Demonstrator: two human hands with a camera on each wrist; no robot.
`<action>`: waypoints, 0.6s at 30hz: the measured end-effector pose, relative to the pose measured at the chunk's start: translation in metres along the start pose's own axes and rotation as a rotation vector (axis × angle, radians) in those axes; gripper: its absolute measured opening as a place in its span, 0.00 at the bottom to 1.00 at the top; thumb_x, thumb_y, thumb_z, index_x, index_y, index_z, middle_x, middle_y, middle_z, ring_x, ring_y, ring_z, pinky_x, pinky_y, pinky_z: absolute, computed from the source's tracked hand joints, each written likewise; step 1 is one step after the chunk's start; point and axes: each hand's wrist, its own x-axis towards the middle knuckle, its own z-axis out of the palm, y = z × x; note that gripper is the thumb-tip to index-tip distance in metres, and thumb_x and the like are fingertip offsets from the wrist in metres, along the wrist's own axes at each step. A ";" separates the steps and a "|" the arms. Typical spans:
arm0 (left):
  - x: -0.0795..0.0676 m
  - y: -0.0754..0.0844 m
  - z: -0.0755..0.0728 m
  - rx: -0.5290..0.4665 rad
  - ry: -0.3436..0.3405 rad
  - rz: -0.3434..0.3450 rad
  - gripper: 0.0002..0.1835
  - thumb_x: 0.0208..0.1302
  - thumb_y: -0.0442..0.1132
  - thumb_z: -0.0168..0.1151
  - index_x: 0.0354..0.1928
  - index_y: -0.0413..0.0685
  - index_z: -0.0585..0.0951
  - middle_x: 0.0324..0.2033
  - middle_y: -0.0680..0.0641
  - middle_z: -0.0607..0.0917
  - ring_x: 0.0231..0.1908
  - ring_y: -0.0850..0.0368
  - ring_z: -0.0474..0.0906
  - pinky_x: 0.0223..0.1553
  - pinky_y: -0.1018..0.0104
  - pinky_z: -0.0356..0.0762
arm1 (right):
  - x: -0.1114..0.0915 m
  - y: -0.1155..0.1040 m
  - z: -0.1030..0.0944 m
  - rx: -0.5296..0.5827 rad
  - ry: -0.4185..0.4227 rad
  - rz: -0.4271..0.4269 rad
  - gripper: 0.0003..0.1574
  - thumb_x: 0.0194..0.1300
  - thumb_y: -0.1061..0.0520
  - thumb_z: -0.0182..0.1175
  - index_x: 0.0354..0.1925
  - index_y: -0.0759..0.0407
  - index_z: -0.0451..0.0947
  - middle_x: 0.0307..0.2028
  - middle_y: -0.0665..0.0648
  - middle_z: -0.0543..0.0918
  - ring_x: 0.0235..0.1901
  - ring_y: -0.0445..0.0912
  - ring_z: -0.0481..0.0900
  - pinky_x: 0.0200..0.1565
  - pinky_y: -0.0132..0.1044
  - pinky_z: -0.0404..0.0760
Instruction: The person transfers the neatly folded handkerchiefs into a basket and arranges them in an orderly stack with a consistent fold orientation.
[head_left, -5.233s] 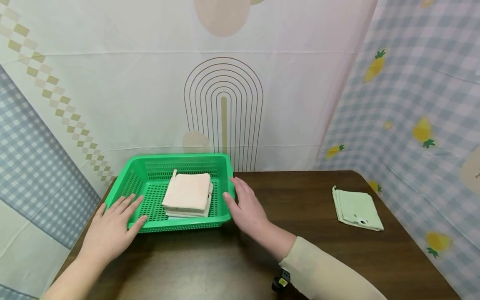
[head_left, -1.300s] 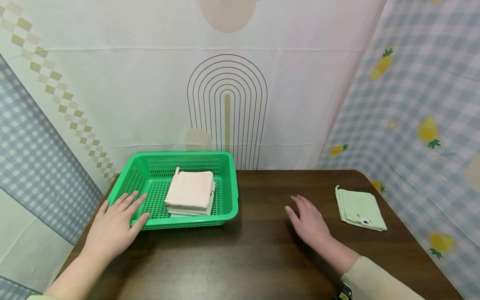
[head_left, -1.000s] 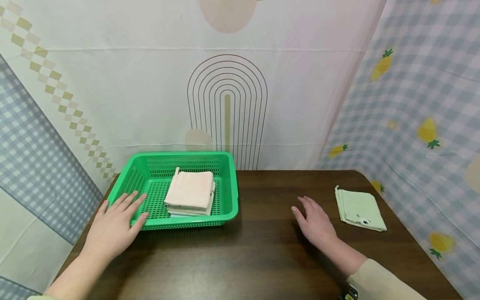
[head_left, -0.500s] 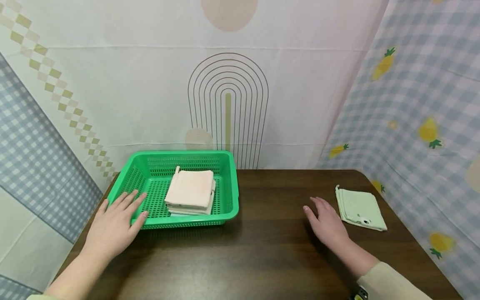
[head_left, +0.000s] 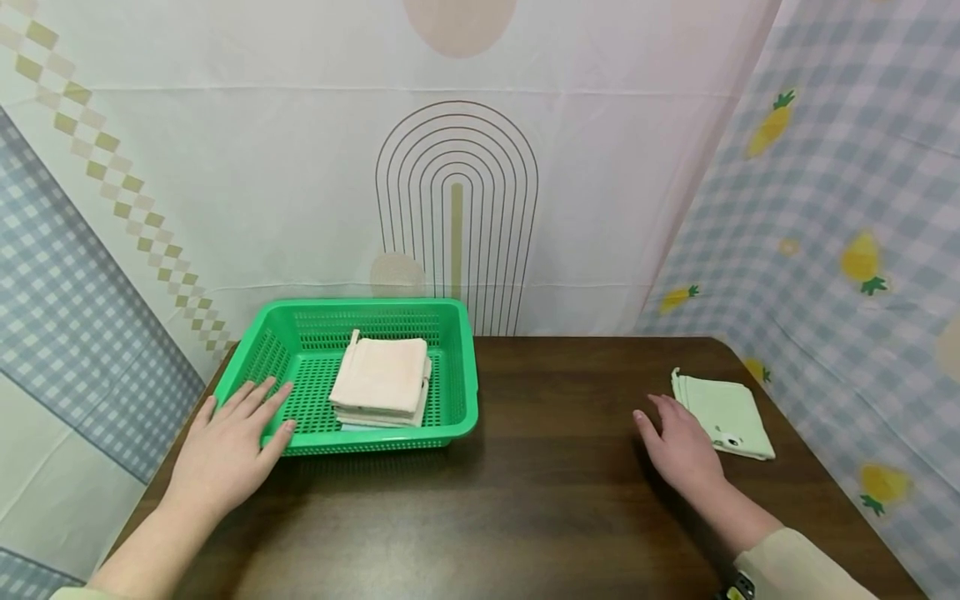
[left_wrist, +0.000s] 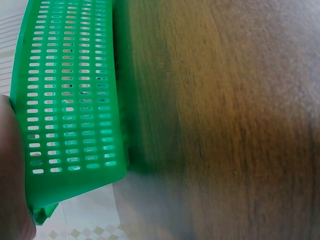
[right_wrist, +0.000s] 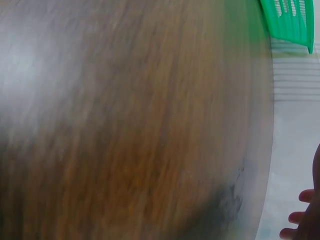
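Note:
My left hand [head_left: 228, 450] rests with spread fingers over the near left corner of a green plastic basket [head_left: 471, 375]. In the left wrist view the slotted wall of the basket [left_wrist: 70, 100] shows beside that hand. A stack of folded cream towels [head_left: 381, 375] lies inside, with a bit of light blue at its bottom. My right hand [head_left: 682, 446] is over the table at the right, fingers loosely extended and holding nothing. Just beyond it lies a folded pale green towel [head_left: 729, 412] with a small animal face and a hanging loop; the hand overlaps its left edge in the head view.
The dark brown wooden table [head_left: 540, 492] ends at a white patterned curtain [head_left: 585, 208] behind. Blue checked cloth with pineapples [head_left: 832, 333] hangs close along the right side, and another checked cloth [head_left: 67, 292] borders the left.
My right hand has left the basket's right side and moved rightward across the table to the green towel. The left hand, the basket and the towels have stayed in place.

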 end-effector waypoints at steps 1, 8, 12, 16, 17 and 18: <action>0.000 0.000 0.000 -0.001 0.000 0.000 0.33 0.74 0.60 0.49 0.74 0.54 0.66 0.69 0.38 0.69 0.68 0.33 0.62 0.64 0.28 0.49 | 0.001 0.003 0.000 -0.006 0.005 0.002 0.45 0.78 0.35 0.38 0.68 0.74 0.62 0.67 0.77 0.63 0.66 0.71 0.60 0.64 0.66 0.60; 0.001 0.001 -0.001 -0.003 0.000 -0.002 0.33 0.74 0.60 0.50 0.74 0.54 0.66 0.69 0.37 0.69 0.68 0.33 0.62 0.65 0.28 0.49 | 0.002 0.022 -0.003 -0.038 0.048 0.001 0.43 0.79 0.37 0.40 0.67 0.75 0.64 0.64 0.78 0.65 0.63 0.72 0.63 0.61 0.68 0.63; 0.001 0.001 -0.002 -0.003 0.001 -0.001 0.32 0.73 0.58 0.52 0.74 0.54 0.66 0.69 0.37 0.69 0.68 0.33 0.62 0.64 0.28 0.49 | 0.004 0.032 -0.004 -0.057 0.063 0.013 0.43 0.79 0.38 0.40 0.65 0.75 0.65 0.63 0.79 0.66 0.61 0.72 0.64 0.59 0.68 0.65; 0.001 0.001 -0.001 -0.004 0.001 -0.001 0.32 0.73 0.58 0.52 0.75 0.54 0.66 0.69 0.38 0.69 0.68 0.34 0.62 0.64 0.28 0.50 | 0.007 0.040 -0.005 -0.067 0.068 0.032 0.43 0.79 0.37 0.39 0.65 0.75 0.65 0.62 0.78 0.67 0.60 0.73 0.65 0.56 0.69 0.67; 0.001 0.001 -0.001 -0.004 0.002 -0.001 0.32 0.74 0.58 0.51 0.74 0.54 0.66 0.69 0.38 0.69 0.68 0.34 0.62 0.64 0.28 0.50 | 0.007 0.042 -0.005 -0.066 0.065 0.037 0.42 0.79 0.38 0.38 0.65 0.75 0.65 0.62 0.78 0.66 0.60 0.73 0.65 0.56 0.69 0.67; 0.001 0.001 -0.001 -0.003 0.002 -0.001 0.32 0.74 0.59 0.51 0.74 0.54 0.66 0.69 0.38 0.69 0.68 0.34 0.62 0.64 0.28 0.50 | 0.008 0.044 -0.006 -0.065 0.062 0.042 0.42 0.79 0.38 0.38 0.65 0.75 0.65 0.62 0.78 0.66 0.60 0.73 0.65 0.55 0.69 0.67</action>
